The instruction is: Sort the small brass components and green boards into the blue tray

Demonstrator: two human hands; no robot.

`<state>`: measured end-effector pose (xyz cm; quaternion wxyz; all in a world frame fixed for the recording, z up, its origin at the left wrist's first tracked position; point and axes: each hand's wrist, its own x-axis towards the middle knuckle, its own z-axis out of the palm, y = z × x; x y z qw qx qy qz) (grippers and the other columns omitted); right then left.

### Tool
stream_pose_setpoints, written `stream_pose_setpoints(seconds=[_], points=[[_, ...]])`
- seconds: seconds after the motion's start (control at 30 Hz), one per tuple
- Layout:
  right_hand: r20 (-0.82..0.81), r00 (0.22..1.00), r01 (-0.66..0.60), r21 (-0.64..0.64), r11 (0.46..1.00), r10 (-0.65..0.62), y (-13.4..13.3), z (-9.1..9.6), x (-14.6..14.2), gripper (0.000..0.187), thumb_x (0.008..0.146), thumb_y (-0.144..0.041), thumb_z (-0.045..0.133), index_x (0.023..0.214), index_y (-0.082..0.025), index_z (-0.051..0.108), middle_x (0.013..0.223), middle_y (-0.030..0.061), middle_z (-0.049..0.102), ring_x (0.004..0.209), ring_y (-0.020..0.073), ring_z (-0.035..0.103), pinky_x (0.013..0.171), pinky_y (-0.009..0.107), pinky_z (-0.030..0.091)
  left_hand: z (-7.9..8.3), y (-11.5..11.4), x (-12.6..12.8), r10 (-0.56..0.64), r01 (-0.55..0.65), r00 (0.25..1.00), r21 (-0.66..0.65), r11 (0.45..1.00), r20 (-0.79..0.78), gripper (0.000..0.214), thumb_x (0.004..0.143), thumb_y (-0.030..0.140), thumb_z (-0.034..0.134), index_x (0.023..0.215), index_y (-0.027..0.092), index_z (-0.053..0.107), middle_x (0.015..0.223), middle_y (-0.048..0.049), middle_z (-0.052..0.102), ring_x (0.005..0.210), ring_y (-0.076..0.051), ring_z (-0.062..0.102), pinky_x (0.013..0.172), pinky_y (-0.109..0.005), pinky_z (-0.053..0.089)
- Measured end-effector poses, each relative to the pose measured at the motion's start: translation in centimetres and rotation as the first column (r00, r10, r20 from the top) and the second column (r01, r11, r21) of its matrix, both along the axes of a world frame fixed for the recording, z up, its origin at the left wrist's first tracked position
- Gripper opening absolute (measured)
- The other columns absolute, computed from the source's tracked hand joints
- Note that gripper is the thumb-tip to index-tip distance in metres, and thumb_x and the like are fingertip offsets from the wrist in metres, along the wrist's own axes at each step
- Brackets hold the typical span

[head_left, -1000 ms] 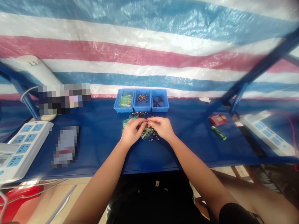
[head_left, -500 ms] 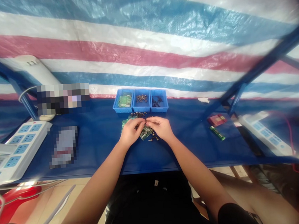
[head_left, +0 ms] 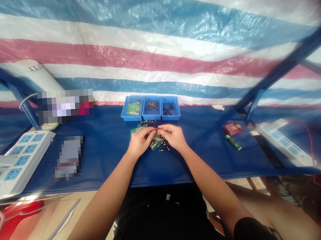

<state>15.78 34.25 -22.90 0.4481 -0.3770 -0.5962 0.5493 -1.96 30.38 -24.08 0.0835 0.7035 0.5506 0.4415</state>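
My left hand (head_left: 141,140) and my right hand (head_left: 174,136) meet fingertip to fingertip over the blue table. Both are closed in a pinch on a small dark part (head_left: 156,130), too small to name and mostly covered by the fingers. Beneath and between them lies a heap of green packets with metal pins (head_left: 156,142). Several small brass-and-black parts (head_left: 164,147) are scattered at the heap's right side. More dark metal parts (head_left: 149,123) lie just beyond my fingers.
Behind the heap stand three joined blue bins: green packets in the left bin (head_left: 132,118), brass-coloured parts in the middle bin (head_left: 152,117), dark parts in the right bin (head_left: 171,117). Power strips (head_left: 29,157) flank the table. A red box (head_left: 233,128) and green box (head_left: 233,142) lie right.
Both hands stay nearly in place, fingertips still together. The right fingers have shifted very slightly around the small part.
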Motion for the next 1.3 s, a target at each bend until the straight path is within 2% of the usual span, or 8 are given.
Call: stream_pose_setpoints(seconds=[0.2,0.37,0.43,0.63,0.8,1.07,1.17,1.3], points=[[-0.015,1.000,-0.014,0.027,1.000,0.014,-0.1,-0.3,-0.1,0.030,0.078,-0.038,0.069,0.102,-0.019,0.071,0.091,0.0064,0.075,0.084,0.0210,0.073,0.084,0.036,0.058,0.1,-0.1,-0.1,-0.014,0.013,0.999,-0.035,0.999,-0.030,0.023,0.094,0.037,0.051,0.096,0.021,0.069,0.089,-0.0033,0.072,0.081,-0.017,0.065,0.074,-0.028,0.051],[-0.012,1.000,-0.009,0.038,0.999,0.009,-0.1,-0.3,-0.1,0.027,0.079,-0.037,0.069,0.099,-0.019,0.072,0.092,0.0074,0.075,0.086,0.0224,0.073,0.084,0.037,0.058,0.0,-0.1,0.0,0.017,-0.017,1.000,-0.047,0.999,0.007,0.025,0.090,0.039,0.057,0.107,0.023,0.066,0.080,-0.0008,0.069,0.075,-0.015,0.064,0.070,-0.026,0.050],[-0.011,1.000,-0.014,0.033,0.999,0.014,-0.1,-0.3,-0.1,0.028,0.079,-0.037,0.069,0.099,-0.019,0.071,0.091,0.0072,0.075,0.085,0.0221,0.073,0.084,0.037,0.058,0.0,-0.1,0.0,0.011,-0.011,1.000,-0.034,0.999,0.011,0.024,0.090,0.039,0.057,0.105,0.023,0.066,0.078,-0.0006,0.068,0.074,-0.015,0.064,0.069,-0.026,0.050],[0.001,1.000,-0.007,0.044,0.999,0.007,0.0,-0.6,-0.3,0.029,0.078,-0.039,0.069,0.099,-0.020,0.071,0.093,0.0064,0.075,0.084,0.0208,0.072,0.083,0.036,0.058,0.3,-0.1,0.0,-0.046,0.046,0.999,-0.023,0.999,-0.014,0.022,0.093,0.037,0.052,0.095,0.022,0.068,0.092,-0.0038,0.072,0.084,-0.017,0.066,0.078,-0.030,0.051],[0.001,1.000,-0.003,0.049,0.999,0.003,0.0,-0.6,-0.3,0.027,0.079,-0.038,0.068,0.099,-0.020,0.071,0.091,0.0062,0.075,0.082,0.0204,0.072,0.082,0.035,0.058,0.1,0.0,0.0,-0.012,0.012,1.000,-0.026,1.000,-0.003,0.024,0.091,0.039,0.056,0.105,0.023,0.067,0.088,-0.0024,0.072,0.079,-0.016,0.066,0.075,-0.029,0.052],[-0.024,1.000,-0.013,0.014,1.000,0.014,0.0,-0.5,-0.3,0.028,0.076,-0.039,0.070,0.097,-0.019,0.071,0.086,0.0059,0.074,0.078,0.0194,0.071,0.077,0.033,0.058,0.2,0.1,0.0,-0.031,0.030,0.999,-0.018,0.999,-0.045,0.023,0.093,0.038,0.052,0.095,0.022,0.068,0.091,-0.0036,0.073,0.082,-0.018,0.066,0.080,-0.031,0.051],[0.017,0.997,0.075,-0.010,0.997,-0.075,0.6,-0.5,0.0,0.028,0.074,-0.039,0.071,0.092,-0.018,0.072,0.080,0.0049,0.072,0.071,0.0182,0.068,0.070,0.032,0.057,0.3,0.0,0.0,-0.016,0.014,0.998,-0.040,0.999,-0.055,0.025,0.095,0.037,0.049,0.099,0.022,0.068,0.094,-0.0037,0.073,0.084,-0.018,0.066,0.081,-0.031,0.050],[0.047,0.954,0.300,-0.063,0.952,-0.297,2.2,-0.8,0.6,0.031,0.071,-0.042,0.072,0.089,-0.017,0.072,0.075,0.0044,0.071,0.067,0.0176,0.065,0.063,0.031,0.056,0.1,0.1,0.0,0.017,-0.019,0.998,-0.038,0.999,-0.068,0.028,0.095,0.037,0.046,0.099,0.021,0.069,0.095,-0.0045,0.073,0.085,-0.020,0.066,0.079,-0.031,0.050]])
